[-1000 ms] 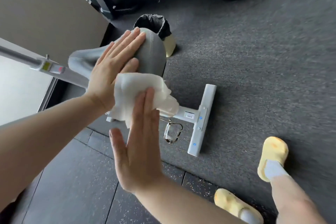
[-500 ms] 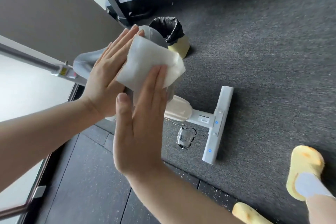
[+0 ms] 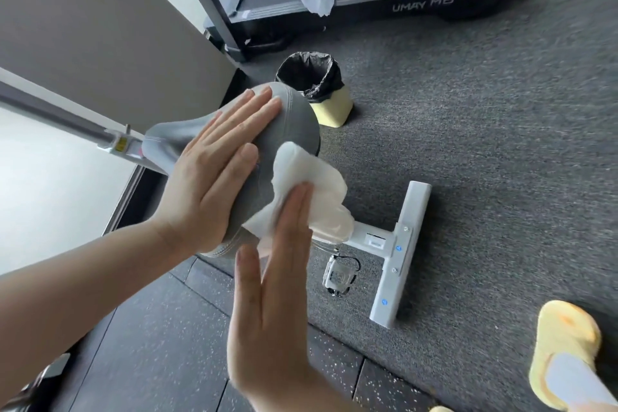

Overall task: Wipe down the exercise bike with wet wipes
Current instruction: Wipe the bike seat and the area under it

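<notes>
The grey saddle [image 3: 287, 130] of the exercise bike is steadied by the flat, spread left hand [image 3: 214, 174], while a wet wipe [image 3: 311, 191] is pressed against its right flank by the straight-fingered right hand [image 3: 271, 304]. The saddle's long axis runs leftward toward the nose, nearer the left hand.

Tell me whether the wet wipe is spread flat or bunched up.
Bunched up. The wet wipe shows crumpled folds and lumps under the straight fingers of the right hand, pressed against the grey bike seat.
</notes>
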Tool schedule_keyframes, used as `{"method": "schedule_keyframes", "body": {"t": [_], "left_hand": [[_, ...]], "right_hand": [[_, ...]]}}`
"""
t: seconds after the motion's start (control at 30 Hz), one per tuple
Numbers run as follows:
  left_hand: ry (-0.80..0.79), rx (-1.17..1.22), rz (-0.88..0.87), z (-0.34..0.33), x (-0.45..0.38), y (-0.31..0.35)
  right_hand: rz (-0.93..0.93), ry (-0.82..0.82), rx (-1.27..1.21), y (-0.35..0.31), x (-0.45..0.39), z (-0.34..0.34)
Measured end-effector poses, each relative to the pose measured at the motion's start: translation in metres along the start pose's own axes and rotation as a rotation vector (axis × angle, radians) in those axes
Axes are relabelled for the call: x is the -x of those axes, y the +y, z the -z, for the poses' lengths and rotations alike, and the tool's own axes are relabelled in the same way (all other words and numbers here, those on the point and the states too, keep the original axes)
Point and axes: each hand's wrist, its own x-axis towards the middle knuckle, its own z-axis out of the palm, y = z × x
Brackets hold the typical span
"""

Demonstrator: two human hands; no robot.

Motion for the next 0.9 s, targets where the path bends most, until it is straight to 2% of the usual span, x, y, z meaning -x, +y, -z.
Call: {"method": "schedule_keyframes", "body": {"t": [0.07, 0.2, 0.4, 0.53, 0.6, 0.73, 0.8, 0.9], "left_hand": [[0.001, 0.009, 0.0, 0.0, 0.0, -0.001], [-0.011, 0.008, 0.004, 0.001, -0.001, 0.0], [-0.023, -0.004, 0.006, 0.002, 0.0, -0.002], [-0.032, -0.01, 0.017, 0.002, -0.001, 0.0], [-0.026, -0.007, 0.018, 0.002, 0.0, 0.001], [-0.029, -0.004, 0.014, 0.002, -0.001, 0.002], [-0.03, -0.009, 0.005, 0.001, -0.001, 0.002], [-0.021, -0.001, 0.002, 0.001, -0.001, 0.001]], "right_hand": [[-0.007, 0.008, -0.053, 0.004, -0.014, 0.002], [-0.125, 0.123, -0.105, 0.016, -0.071, 0.007], [-0.101, -0.041, -0.328, 0.007, -0.021, 0.009], [-0.166, 0.06, -0.223, 0.014, -0.081, 0.017], [-0.149, 0.08, -0.201, 0.009, -0.079, 0.016], [-0.068, -0.062, -0.152, 0.032, -0.032, 0.026], [-0.188, -0.061, -0.003, 0.066, -0.026, 0.035], [-0.427, -0.129, 0.077, 0.099, -0.036, 0.037]]}}
